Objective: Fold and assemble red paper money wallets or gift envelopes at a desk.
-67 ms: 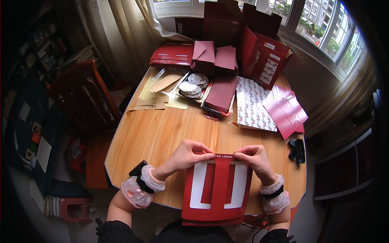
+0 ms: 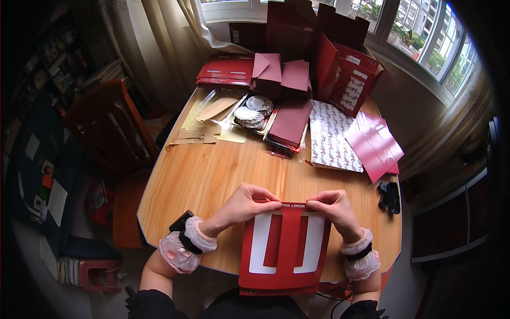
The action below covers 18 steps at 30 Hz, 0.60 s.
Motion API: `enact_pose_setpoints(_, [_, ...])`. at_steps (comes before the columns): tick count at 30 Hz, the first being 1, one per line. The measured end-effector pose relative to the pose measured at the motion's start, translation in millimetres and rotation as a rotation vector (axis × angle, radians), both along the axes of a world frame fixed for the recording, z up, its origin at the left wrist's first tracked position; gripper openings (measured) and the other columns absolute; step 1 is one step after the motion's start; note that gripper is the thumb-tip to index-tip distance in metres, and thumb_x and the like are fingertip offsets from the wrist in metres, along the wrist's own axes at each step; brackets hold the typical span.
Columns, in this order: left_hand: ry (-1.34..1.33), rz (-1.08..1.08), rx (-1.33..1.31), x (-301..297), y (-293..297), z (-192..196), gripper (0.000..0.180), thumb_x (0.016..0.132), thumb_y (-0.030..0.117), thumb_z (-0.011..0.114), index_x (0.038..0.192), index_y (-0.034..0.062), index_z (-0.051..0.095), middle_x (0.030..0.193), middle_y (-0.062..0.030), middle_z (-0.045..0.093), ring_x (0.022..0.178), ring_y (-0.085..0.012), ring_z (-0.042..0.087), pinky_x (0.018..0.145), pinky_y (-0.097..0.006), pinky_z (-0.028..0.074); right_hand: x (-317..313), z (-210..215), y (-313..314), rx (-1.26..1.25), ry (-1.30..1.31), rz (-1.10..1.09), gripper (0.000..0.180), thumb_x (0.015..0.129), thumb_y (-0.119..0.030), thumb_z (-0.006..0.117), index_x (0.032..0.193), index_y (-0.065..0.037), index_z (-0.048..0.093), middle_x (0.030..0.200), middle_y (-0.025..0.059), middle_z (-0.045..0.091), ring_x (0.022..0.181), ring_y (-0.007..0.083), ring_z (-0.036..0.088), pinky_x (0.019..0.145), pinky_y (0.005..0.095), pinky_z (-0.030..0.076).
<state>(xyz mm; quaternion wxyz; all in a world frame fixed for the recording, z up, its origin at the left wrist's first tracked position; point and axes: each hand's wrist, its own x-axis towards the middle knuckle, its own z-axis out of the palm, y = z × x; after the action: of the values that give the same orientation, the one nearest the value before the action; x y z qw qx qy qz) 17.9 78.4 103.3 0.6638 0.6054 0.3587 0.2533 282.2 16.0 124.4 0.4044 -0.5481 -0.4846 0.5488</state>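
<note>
A flat red cardboard piece (image 2: 291, 239) with two white bracket-shaped panels lies over the table's near edge, in front of my body. Along its far edge runs a narrow flap (image 2: 294, 205) with white print. My left hand (image 2: 241, 204) pinches this edge left of the middle, thumb and fingers together. Just to the right, my right hand (image 2: 336, 210) pinches the same edge, close to the left fingertips. What lies under the cardboard is hidden.
Across the wooden table (image 2: 212, 175) are stacked maroon cards (image 2: 291, 122), patterned discs (image 2: 248, 116), a bow-patterned sheet (image 2: 332, 141), pink folded card (image 2: 377, 146), a black clip-like object (image 2: 389, 198) and brown strips (image 2: 219, 109). Tall red boxes (image 2: 348, 80) stand by the window.
</note>
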Motion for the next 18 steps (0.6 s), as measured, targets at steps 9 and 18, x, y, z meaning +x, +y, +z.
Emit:
enact_pose_setpoints(9, [0.043,-0.112,0.095,0.3,-0.1,2.1,0.017,0.089,0.011,0.076,0.103,0.0003,0.076,0.091,-0.0061,0.076,0.083,-0.0075,0.067,0.075,-0.022,0.054,-3.8,-6.0,-2.4,0.082,0.013,0.039,0.012,0.087,-0.006,0.075,0.094,0.004,0.076,0.081,0.0036,0.073,0.074,0.0064,0.064,0.067,0.0212,0.052])
enact_pose_setpoints(18, [-0.069,-0.188,0.172,3.1,-6.5,-6.7,0.017,0.09,0.011,0.074,0.104,0.0011,0.078,0.086,-0.0063,0.076,0.08,-0.0067,0.067,0.073,-0.022,0.053,-13.6,-0.8,-3.2,0.018,0.005,0.227,0.008,0.085,-0.004,0.077,0.089,0.004,0.077,0.08,0.0035,0.071,0.074,0.0079,0.063,0.066,0.0222,0.049])
